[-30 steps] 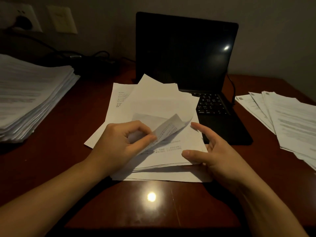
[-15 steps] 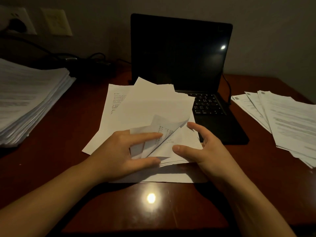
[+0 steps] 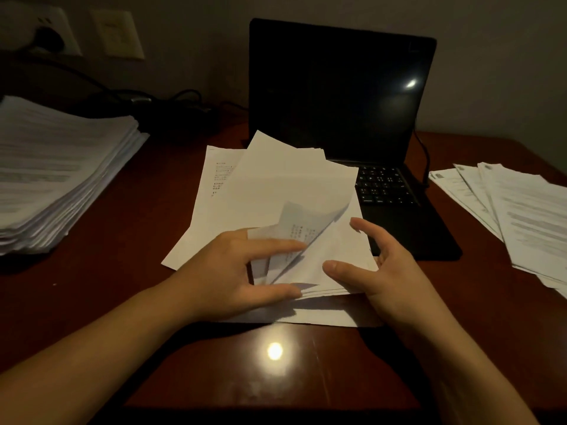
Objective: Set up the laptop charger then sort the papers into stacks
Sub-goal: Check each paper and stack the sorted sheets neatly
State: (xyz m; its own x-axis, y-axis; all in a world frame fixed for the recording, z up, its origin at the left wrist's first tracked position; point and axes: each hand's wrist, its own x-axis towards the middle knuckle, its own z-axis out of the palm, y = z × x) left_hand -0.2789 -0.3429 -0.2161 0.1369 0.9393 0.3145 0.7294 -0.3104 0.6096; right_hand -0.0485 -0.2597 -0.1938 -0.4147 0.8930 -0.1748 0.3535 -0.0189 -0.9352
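Since a second ago our left hand [image 3: 233, 277] has let go its pinch: the forefinger now lies straight across the curled sheet [image 3: 310, 222] and the thumb stretches along the near edges of the loose papers [image 3: 276, 185]. The two are spread well apart, and the other fingers are hidden under the flap. Our right hand [image 3: 389, 271] has come in closer, fingers apart and loosely bent, thumb tip touching the pile's near right corner, holding nothing.

We see the pile lying mid-desk, its far right edge overlapping the keyboard of the open laptop [image 3: 337, 87]. Bare desk [image 3: 129, 265] runs on both sides of the pile and along the near edge. To the left sits a thick stack [image 3: 55, 167]; to the right lie fanned sheets [image 3: 521, 210], running out of view. Down the laptop's right side runs the charger cable [image 3: 425, 157]. Far left, a plug [image 3: 49, 41] sits in the wall socket [image 3: 66, 29].
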